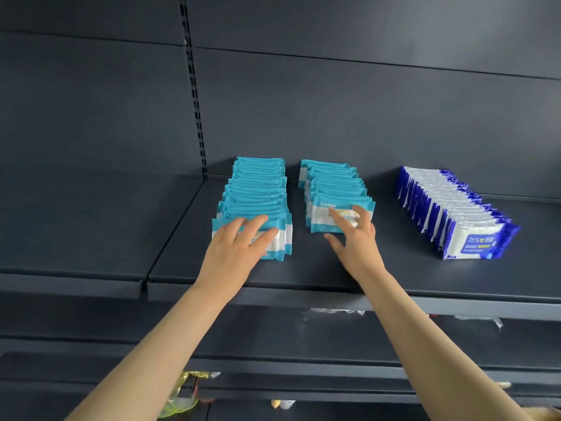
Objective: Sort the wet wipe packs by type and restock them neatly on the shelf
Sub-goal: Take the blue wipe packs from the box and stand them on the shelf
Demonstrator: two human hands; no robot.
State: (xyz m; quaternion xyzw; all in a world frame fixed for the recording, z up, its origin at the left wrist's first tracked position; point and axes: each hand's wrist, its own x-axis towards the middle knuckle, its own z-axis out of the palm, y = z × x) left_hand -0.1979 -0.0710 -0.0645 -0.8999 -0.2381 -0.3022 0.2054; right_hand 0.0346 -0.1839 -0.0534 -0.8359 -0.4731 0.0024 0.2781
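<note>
1. The shelf (318, 268) is dark grey metal with a matching back panel. It carries three rows of wet wipe packs, each running from the near edge towards the far panel.
2. The left teal row (258, 189) holds flat packs standing on edge and packed tightly. Each is teal with a white band and crimped ends.
3. The middle teal row (334, 183) stands just right of it with a narrow gap between. The packs are of the same teal and white type. This row is looser, and its packs lean back and sit slightly staggered.
4. The blue row (449, 208) stands well apart to the right. Its packs are dark blue and white, upright, and the row slants towards the near right.
5. Writing: the front blue pack (479, 243) reads "75%" in white on a blue panel. The smaller lines below it are too blurred to read. The print on the front middle pack (334, 220) is also illegible.
6. The left hand (233, 247) lies flat with straight fingers on the nearest packs of the left teal row. It grips nothing.
7. The right hand (356, 241) has its fingers spread against the face of the front middle pack. The thumb sits below the pack's lower edge. No closed grip is evident.
8. Crumpled clear and yellow wrappers lie on the lower shelves.
</note>
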